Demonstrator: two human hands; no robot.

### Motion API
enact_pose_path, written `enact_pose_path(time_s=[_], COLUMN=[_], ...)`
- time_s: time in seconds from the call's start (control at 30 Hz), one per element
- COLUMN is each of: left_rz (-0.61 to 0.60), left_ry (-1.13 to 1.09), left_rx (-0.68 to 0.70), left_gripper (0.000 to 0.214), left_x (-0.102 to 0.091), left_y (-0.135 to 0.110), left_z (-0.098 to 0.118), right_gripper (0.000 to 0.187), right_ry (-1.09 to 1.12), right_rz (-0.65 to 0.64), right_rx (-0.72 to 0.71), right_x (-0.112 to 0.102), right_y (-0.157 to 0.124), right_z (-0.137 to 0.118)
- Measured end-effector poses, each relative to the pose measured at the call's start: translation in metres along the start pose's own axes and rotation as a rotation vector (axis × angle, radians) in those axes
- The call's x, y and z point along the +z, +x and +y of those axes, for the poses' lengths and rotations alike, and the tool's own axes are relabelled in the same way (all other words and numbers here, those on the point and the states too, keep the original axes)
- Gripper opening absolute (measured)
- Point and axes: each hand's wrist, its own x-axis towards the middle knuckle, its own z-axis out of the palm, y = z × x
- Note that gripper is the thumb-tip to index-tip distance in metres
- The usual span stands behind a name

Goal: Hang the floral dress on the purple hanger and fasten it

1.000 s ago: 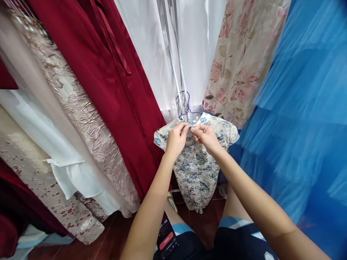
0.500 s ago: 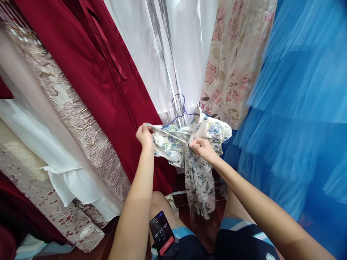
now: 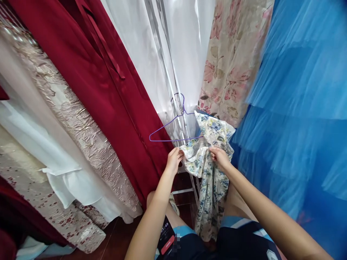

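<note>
A white garment (image 3: 214,173) with a blue and yellow flower print droops between my hands, its lower part falling between my knees. My left hand (image 3: 175,160) pinches its left edge. With closed fingers, my right hand (image 3: 219,157) grips the same cloth further right. Just above them, a purple hanger (image 3: 165,126) hangs by its hook on a metal stand. The hanger's left arm is bare; its right end is hidden under the garment's right shoulder.
Metal poles (image 3: 173,76) stand straight ahead. A dark red dress (image 3: 108,94) and a white one hang left and behind, a pink-flowered cloth (image 3: 225,72) and blue tulle (image 3: 298,108) to the right. A phone (image 3: 166,236) showing a timer lies on my lap.
The garment's left side has come off the hanger's left arm. My left hand has moved right and down with it; my right hand has shifted slightly right and down.
</note>
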Motion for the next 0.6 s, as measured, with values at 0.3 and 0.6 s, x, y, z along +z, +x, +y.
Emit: enact_pose_path(time_s=[0.3,0.6], left_rz=[-0.379,-0.405], left_ry=[0.45,0.355], left_rx=[0.39,0.34], left_gripper=[0.032,0.029], left_x=[0.062,0.073], left_y=[-0.048,-0.081], left_z=[-0.01,0.0], right_gripper=[0.032,0.043], right_ry=[-0.204,-0.204], right_rz=[0.068,-0.42], right_rx=[0.112,-0.037], right_x=[-0.038,-0.007], right_y=[-0.013,-0.051], right_z=[0.059,0.002])
